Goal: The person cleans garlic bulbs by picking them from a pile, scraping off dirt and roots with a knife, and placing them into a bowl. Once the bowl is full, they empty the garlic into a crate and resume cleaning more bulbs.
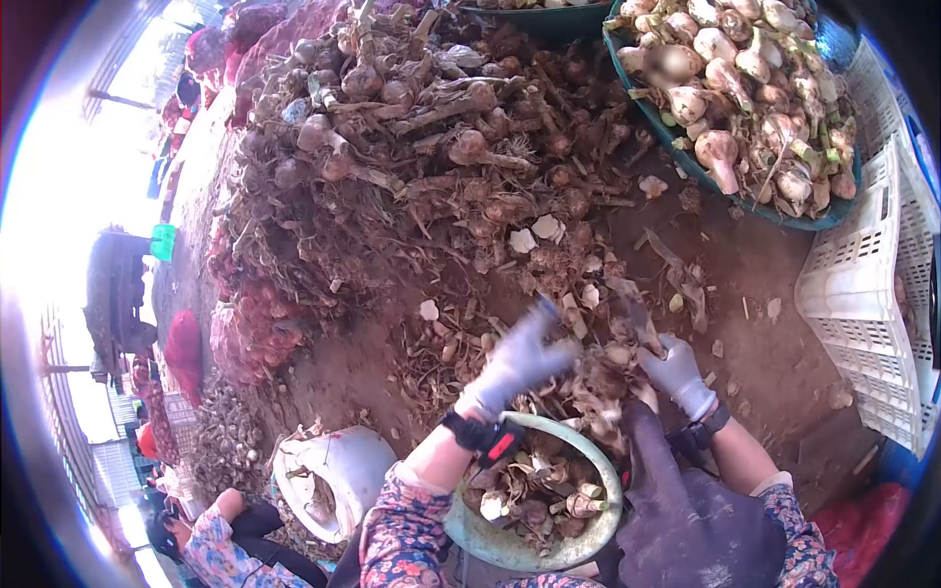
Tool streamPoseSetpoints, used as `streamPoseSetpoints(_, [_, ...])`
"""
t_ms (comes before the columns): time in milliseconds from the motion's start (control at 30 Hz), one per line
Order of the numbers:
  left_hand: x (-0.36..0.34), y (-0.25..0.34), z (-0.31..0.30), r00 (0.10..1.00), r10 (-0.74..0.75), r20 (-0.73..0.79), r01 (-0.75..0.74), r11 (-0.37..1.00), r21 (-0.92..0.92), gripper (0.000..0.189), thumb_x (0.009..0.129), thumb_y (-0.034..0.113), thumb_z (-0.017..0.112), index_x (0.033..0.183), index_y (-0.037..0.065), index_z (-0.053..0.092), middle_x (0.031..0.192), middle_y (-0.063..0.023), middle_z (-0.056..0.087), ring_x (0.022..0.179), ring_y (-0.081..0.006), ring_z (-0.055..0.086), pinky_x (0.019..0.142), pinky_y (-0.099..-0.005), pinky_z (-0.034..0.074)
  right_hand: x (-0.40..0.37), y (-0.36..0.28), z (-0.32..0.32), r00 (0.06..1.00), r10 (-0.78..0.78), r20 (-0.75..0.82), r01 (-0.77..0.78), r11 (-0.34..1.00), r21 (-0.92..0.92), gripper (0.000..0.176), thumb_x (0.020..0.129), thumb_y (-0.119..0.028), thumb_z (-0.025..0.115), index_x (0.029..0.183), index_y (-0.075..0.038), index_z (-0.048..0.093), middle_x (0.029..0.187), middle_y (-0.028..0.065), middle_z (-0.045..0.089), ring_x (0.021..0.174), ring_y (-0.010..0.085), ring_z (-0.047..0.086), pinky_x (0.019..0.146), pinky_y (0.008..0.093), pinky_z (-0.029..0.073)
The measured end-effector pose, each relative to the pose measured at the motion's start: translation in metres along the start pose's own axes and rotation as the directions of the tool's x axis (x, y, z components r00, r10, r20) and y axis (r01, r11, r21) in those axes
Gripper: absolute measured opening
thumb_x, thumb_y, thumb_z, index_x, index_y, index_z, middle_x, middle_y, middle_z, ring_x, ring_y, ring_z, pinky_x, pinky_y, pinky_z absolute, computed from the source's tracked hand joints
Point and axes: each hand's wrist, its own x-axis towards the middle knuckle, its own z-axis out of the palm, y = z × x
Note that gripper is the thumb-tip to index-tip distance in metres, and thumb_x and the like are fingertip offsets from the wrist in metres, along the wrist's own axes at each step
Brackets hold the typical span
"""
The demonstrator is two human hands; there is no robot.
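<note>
My left hand [524, 361], in a pale glove, is blurred by motion above loose garlic scraps; its fingers look spread and nothing shows in them. My right hand [676, 374], also gloved, is closed on a dry garlic stalk [635, 318] that points up and away. Below and between my hands stands a pale green bucket [608, 495] holding garlic bulbs and trimmings. Beyond them rises a large heap of garlic with dry stems [412, 147]. Peeled bits of white skin [547, 228] lie at the heap's near edge.
A green basket [642, 108] full of trimmed bulbs stands at the upper right, beside white plastic crates [863, 294]. A white bucket [348, 475] stands at the lower left, near another person [221, 544]. Red net sacks [257, 333] lie left of the heap.
</note>
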Motion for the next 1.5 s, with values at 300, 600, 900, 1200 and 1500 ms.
streamPoseSetpoints(300, [0.133,-0.044,-0.056,0.52,-0.254,-0.816,-0.214,0.886,-0.412,0.072,0.067,0.02,0.073,0.128,-0.004,0.044,0.112,-0.0172,0.062,0.101,-0.0297,0.059,0.093,-0.034,0.044,0.004,0.0,-0.014,0.999,0.046,0.02,-0.045,0.998,-0.035,0.029,0.079,-0.029,0.064,0.088,-0.001,0.065,0.082,0.0217,0.063,0.08,0.0374,0.062,0.07,0.0395,0.048])
streamPoseSetpoints(600, [-0.06,-0.056,0.007,0.939,-0.327,-0.111,-0.173,-0.167,-0.971,0.027,0.09,0.019,0.051,0.108,-0.001,0.058,0.093,-0.0107,0.066,0.081,-0.0206,0.065,0.08,-0.0354,0.054,0.002,-0.039,0.009,0.976,-0.168,0.135,0.168,0.986,0.012,0.028,0.079,-0.031,0.063,0.077,-0.002,0.061,0.073,0.0203,0.062,0.072,0.0373,0.062,0.064,0.0408,0.047])
streamPoseSetpoints(900, [-0.084,0.007,0.022,0.873,-0.351,-0.337,-0.276,0.213,-0.937,0.027,0.084,0.005,0.052,0.11,-0.001,0.055,0.081,-0.0032,0.061,0.057,-0.0109,0.057,0.054,-0.0277,0.054,-0.014,-0.167,0.003,0.744,-0.662,0.093,0.646,0.748,0.152,0.02,0.08,-0.023,0.063,0.084,-0.004,0.059,0.067,0.0162,0.063,0.062,0.0358,0.063,0.056,0.0425,0.048])
streamPoseSetpoints(1200, [-0.094,-0.007,0.028,0.966,-0.102,-0.237,-0.224,0.121,-0.967,0.058,0.087,0.024,0.054,0.138,0.003,0.035,0.124,-0.0135,0.056,0.095,-0.0188,0.06,0.077,-0.0327,0.051,-0.007,-0.09,0.011,0.952,-0.22,0.212,0.221,0.975,0.019,0.029,0.079,-0.033,0.061,0.078,-0.004,0.062,0.073,0.0183,0.063,0.07,0.0343,0.063,0.063,0.0404,0.049])
streamPoseSetpoints(1500, [-0.065,0.009,0.028,0.891,-0.204,-0.407,-0.289,0.437,-0.852,0.053,0.077,0.003,0.07,0.125,0.001,0.049,0.11,-0.005,0.062,0.099,-0.014,0.059,0.089,-0.028,0.047,-0.009,-0.1,0.01,0.916,-0.239,0.322,0.273,0.96,-0.065,0.029,0.08,-0.031,0.061,0.083,-0.003,0.061,0.076,0.0192,0.064,0.079,0.0367,0.063,0.071,0.0426,0.048])
